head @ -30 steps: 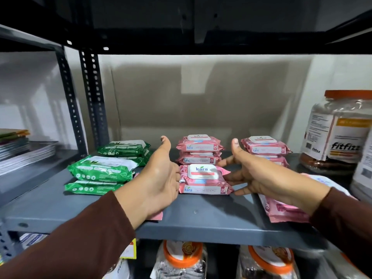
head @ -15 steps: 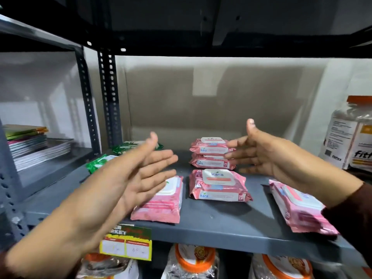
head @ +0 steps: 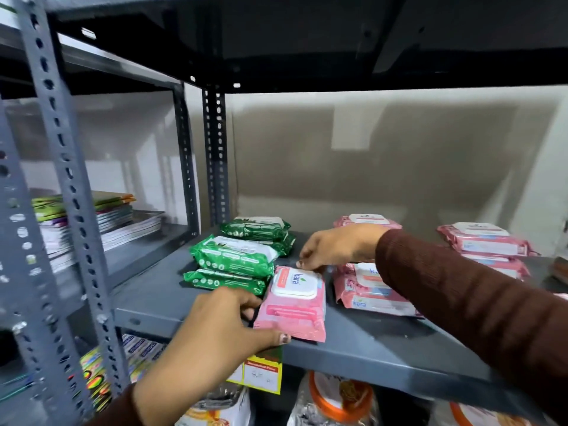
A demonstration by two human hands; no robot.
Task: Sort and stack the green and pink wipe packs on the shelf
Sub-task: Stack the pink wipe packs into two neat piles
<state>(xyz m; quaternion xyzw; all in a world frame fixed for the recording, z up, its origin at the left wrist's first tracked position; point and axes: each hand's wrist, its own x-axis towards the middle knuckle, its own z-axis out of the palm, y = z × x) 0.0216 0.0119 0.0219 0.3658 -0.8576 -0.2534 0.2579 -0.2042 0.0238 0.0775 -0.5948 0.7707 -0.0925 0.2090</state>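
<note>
Left hand: the left hand (head: 215,327) is curling around the near left corner of a single pink pack (head: 293,305), thumb pressing at the pack's front edge and fingers reaching along its left side.
Right hand: the right hand (head: 338,245) is reaching across from the right in a dark brown sleeve (head: 473,305), its fingertips (head: 302,263) pressing down on the far end of the same pack, fingers held close together.
Pink pack: it is lying flat near the front edge of the grey shelf (head: 368,342), lid up, just beside the green packs.
Green packs: a front green stack (head: 232,262) is sitting towards the left end of the shelf, with a back green stack (head: 256,230) lying behind it near the rear upright.
Other pink packs: a middle pink stack (head: 365,290) is resting right of the held pack, partly hidden by the sleeve; a rear pink stack (head: 365,221) is lying behind the right hand; a right pink stack (head: 485,244) is sitting towards the right end.
Neighbouring bay: notebooks (head: 101,222) are lying piled on the shelf to the left.
</note>
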